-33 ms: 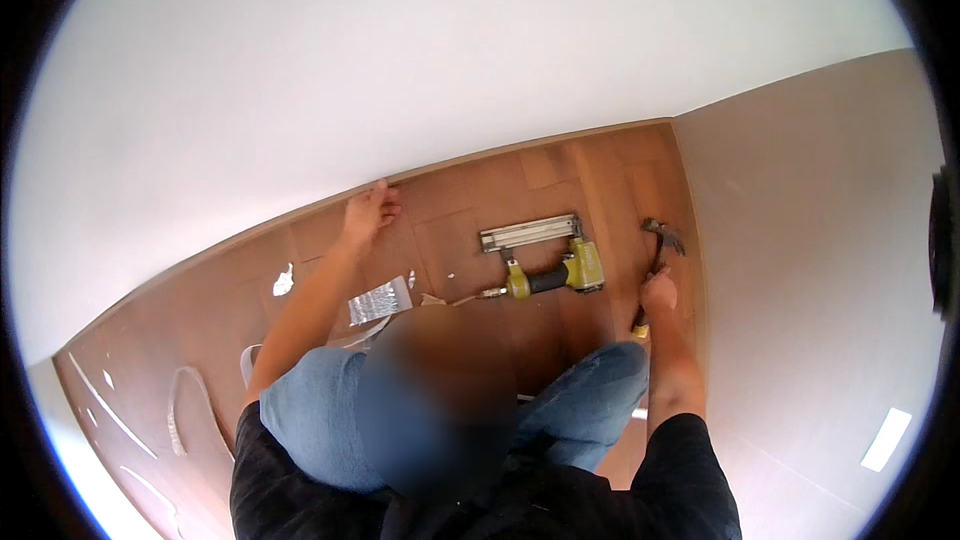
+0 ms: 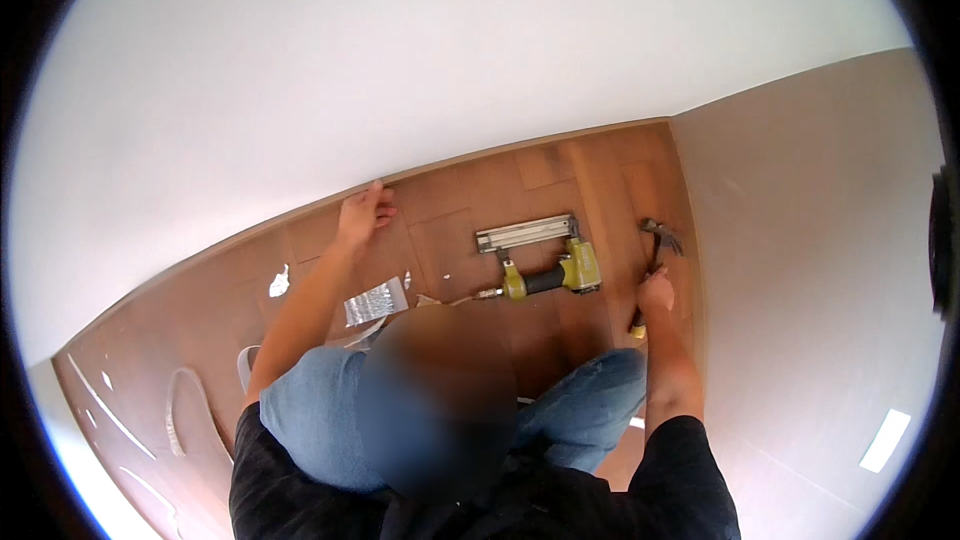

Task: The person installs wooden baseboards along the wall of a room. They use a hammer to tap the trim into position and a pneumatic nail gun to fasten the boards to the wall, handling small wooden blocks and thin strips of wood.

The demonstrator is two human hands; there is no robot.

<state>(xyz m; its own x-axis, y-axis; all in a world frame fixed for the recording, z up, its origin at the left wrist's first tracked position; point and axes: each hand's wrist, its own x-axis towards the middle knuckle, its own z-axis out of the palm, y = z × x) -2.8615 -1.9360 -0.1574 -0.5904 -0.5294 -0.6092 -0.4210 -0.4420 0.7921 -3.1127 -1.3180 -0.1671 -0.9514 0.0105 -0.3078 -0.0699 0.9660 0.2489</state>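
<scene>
My right hand [image 2: 656, 292] is wrapped around the handle of a claw hammer [image 2: 661, 236] at the right. The hammer's dark head points away from me, and the yellow handle end shows below my fist. My left hand [image 2: 367, 212] reaches to the foot of the white wall. Its fingertips touch the thin wooden baseboard trim [image 2: 470, 155], with the fingers apart and holding nothing visible. Between my hands a yellow-green nail gun [image 2: 550, 270] lies on its side on the floor, its silver magazine toward the wall and an air hose fitted at the handle end.
The brown wood floor [image 2: 450, 220] meets a white wall ahead and a beige wall [image 2: 800, 230] at the right. Near my left forearm lie a strip of silvery nails [image 2: 376, 302] and a white scrap [image 2: 279, 281]. A pale hose or strap [image 2: 180, 410] curls at the far left.
</scene>
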